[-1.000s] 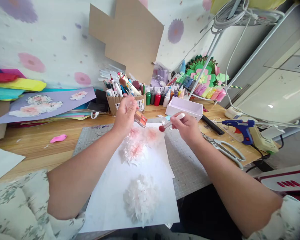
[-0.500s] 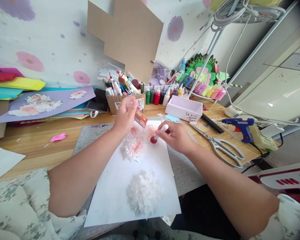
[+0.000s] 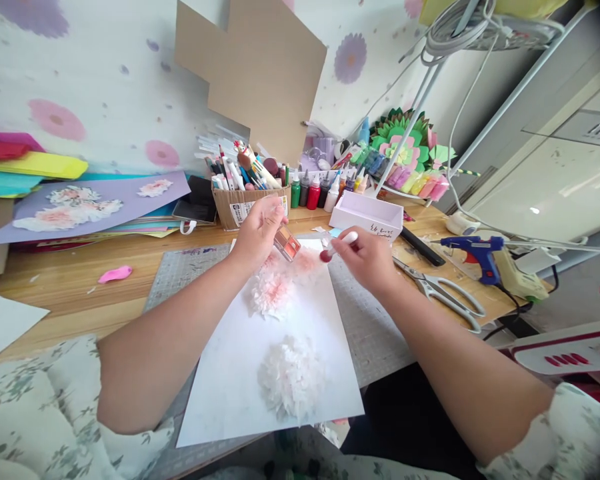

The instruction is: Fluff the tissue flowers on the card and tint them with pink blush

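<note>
My left hand (image 3: 261,230) is closed on a small makeup palette (image 3: 287,243) with orange and brown pans, held tilted above the sheet. Between the fingers of my right hand (image 3: 367,257) is a makeup brush (image 3: 339,245) with a white handle; its dark red bristles are just right of a pink-tinted paper flower. White sheet paper (image 3: 225,387) lies beneath, bearing fluffy paper flowers. The middle flower (image 3: 272,293) has a pink centre, while the nearest flower (image 3: 291,377) is white. My left hand partly hides the far flowers.
A grey cutting mat (image 3: 375,333) lies under the sheet. Scissors (image 3: 445,293) and a blue glue gun (image 3: 480,253) are at right. Behind stand a cardboard box (image 3: 225,212) of pens and brushes, paint bottles (image 3: 313,193) and a white box (image 3: 365,215). Purple paper (image 3: 105,210) with flowers lies left.
My right hand has lifted the brush up and to the right, off the far right flower. The palette in my left hand has shifted slightly right and now shows more of its pans.
</note>
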{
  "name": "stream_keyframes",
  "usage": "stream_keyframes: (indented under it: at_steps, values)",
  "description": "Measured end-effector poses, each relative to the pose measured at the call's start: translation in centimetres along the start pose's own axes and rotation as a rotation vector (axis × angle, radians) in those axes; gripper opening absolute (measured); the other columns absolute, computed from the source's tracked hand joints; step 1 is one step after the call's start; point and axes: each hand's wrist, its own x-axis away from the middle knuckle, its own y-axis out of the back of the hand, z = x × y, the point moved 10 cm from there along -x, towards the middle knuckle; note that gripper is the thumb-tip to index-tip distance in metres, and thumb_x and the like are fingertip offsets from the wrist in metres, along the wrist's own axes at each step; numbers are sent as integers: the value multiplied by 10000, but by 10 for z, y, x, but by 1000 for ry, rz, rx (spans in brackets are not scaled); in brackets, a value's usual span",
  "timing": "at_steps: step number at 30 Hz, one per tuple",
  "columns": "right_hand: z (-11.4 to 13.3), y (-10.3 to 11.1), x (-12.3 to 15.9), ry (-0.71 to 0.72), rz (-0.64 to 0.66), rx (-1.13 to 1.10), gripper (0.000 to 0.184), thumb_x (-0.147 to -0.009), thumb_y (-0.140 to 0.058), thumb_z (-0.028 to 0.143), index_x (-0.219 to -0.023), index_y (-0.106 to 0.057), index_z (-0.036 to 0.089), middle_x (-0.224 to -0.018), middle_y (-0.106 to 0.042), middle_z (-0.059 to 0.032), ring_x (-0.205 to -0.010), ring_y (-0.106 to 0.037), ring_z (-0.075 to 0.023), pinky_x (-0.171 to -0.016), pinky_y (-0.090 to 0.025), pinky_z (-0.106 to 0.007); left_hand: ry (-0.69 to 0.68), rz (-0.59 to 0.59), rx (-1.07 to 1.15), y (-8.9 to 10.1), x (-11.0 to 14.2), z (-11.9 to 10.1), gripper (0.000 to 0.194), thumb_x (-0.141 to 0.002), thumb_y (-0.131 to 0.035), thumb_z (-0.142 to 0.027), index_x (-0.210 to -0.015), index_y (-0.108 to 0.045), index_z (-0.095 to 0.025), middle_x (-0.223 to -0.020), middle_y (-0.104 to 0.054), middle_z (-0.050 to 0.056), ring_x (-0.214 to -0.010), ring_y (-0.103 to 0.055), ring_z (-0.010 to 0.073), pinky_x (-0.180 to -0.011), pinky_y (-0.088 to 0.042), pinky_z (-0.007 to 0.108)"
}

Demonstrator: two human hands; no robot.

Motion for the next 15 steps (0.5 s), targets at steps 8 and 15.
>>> stream_keyframes:
  at_steps: [8,15]
  values:
    - [-22,-5,-5,-119,3,-115,240,-826,-556,400,-727,-595,185,-581,-609,6,-538,-510,-124,-553,-355,-249,20,-15,26,2,-1,0,406,-825,-565,-562,-1034,-569,-214,-824,-623,29,-828,-635,190,-768,-531,353]
    - [-28,-15,-15,-172,29,-202,281,-798,-569,446,-694,-589,185,-559,-579,20,-522,-493,-116,-523,-341,-237,35,-38,51,6,-4,4,415,-809,-579,-572,-1014,-571,-211,-801,-622,24,-830,-642,188,-838,-522,379]
